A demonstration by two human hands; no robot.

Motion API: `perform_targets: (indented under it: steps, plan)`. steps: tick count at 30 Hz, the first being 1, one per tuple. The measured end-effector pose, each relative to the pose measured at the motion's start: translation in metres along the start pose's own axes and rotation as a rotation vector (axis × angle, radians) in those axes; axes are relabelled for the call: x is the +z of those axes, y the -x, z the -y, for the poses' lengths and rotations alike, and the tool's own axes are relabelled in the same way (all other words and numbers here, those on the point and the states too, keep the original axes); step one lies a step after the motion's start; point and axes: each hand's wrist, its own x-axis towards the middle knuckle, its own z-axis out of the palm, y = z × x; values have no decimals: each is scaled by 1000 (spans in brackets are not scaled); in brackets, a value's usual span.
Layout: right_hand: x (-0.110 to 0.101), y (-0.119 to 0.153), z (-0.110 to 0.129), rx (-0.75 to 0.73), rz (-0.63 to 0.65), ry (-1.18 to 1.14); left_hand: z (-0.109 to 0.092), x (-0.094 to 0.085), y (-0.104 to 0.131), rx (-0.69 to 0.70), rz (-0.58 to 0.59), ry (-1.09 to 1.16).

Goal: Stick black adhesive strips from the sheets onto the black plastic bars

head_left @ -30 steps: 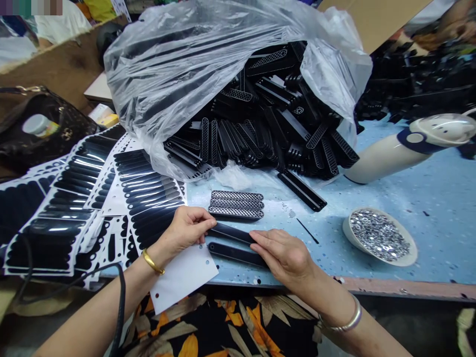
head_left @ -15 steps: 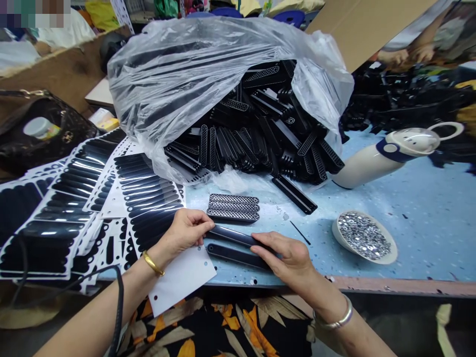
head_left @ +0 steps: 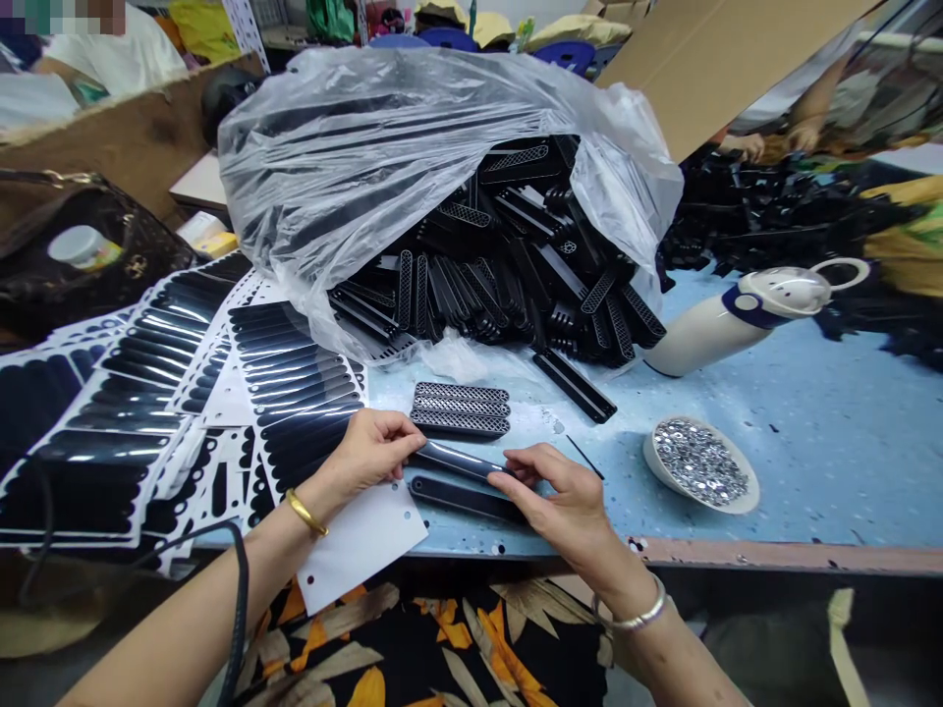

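My left hand (head_left: 379, 444) pinches the left end of a glossy black strip (head_left: 461, 460), which bows slightly. The strip's right end lies between the thumb and fingers of my right hand (head_left: 556, 491). Just below it on the table is a long black plastic bar (head_left: 464, 499) with a rounded end, partly hidden by my right hand. Above the strip, several bars with a mesh-patterned face (head_left: 461, 408) lie side by side. A white sheet (head_left: 360, 545) sticks out over the table edge under my left wrist.
A clear plastic bag (head_left: 354, 128) spills black plastic parts (head_left: 508, 265). Sheets of glossy black strips (head_left: 295, 383) overlap at left. To the right stand a bowl of small shiny pieces (head_left: 699, 462) and a tilted cream bottle (head_left: 707, 334). Another person's hands (head_left: 773, 142) are at far right.
My right thumb and fingers have shifted their hold at the strip's right end, and the fingers are more bent. The strip now shows more curve and shine. The view has turned slightly.
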Motion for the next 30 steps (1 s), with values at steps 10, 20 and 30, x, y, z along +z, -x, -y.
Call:
perform_targets:
  steps: [10,20,30]
  plan:
    - [5,-15,-16,129,73,-35,4,1,-1,33,-24,-23]
    - [2,0,-11,53,45,171,5,2,-3,24,-15,-4]
    - [32,-29,8,-68,113,177,14,-1,-6,157,61,-31]
